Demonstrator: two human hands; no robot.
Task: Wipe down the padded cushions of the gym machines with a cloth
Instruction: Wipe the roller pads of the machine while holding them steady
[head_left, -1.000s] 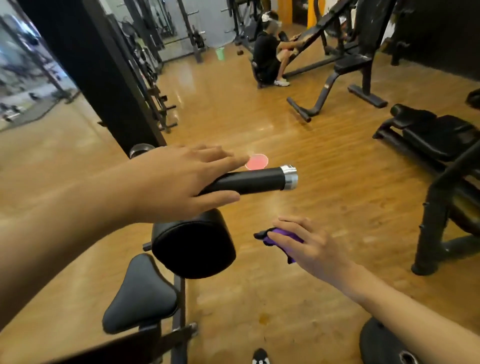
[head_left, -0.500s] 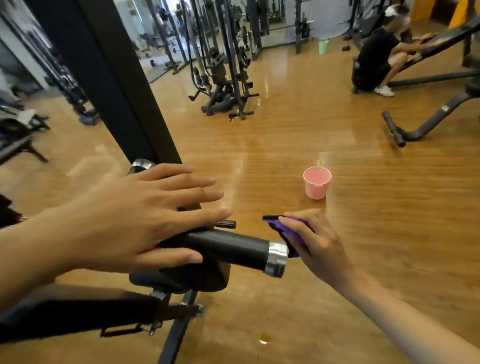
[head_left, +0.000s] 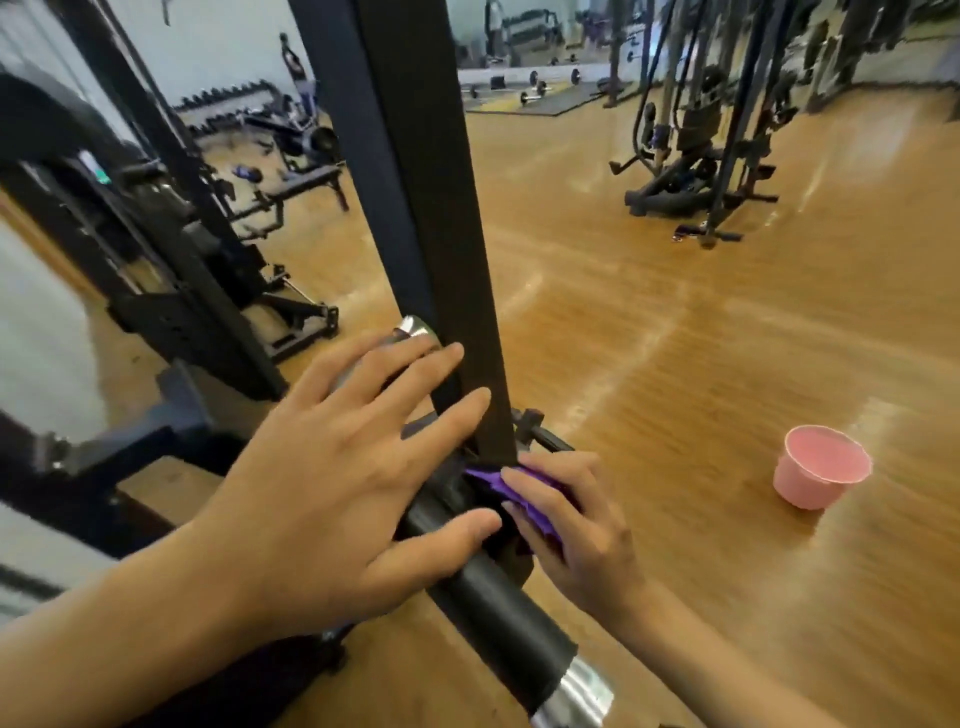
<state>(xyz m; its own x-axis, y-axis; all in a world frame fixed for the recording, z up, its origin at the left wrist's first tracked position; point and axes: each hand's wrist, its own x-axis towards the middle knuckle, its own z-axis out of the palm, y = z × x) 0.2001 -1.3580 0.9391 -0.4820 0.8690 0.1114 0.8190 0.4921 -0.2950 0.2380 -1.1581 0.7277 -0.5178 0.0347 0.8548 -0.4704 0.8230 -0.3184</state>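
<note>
Wooden gym floor (head_left: 675, 338); left hand (head_left: 332, 499) spread on black padded bar (head_left: 498, 613) (chrome-capped), right hand (head_left: 582, 530) gripping crumpled purple cloth (head_left: 488, 483) there.

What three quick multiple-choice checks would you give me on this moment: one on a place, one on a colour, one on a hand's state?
1. Where does the pink cup stand?
A. On the wooden floor, to the right of both hands
B. On a bench seat
C. On a shelf

2. What colour is the cloth?
A. White
B. Purple
C. Green

3. How is the left hand?
A. Clenched in a fist
B. Hanging at the person's side
C. Fingers straight, laid over the black padded bar

Answers: 1 A, the cup sits on bare floorboards. 2 B, purple fabric shows under the fingers of the right hand. 3 C, its fingers lie flat across the bar.
</note>
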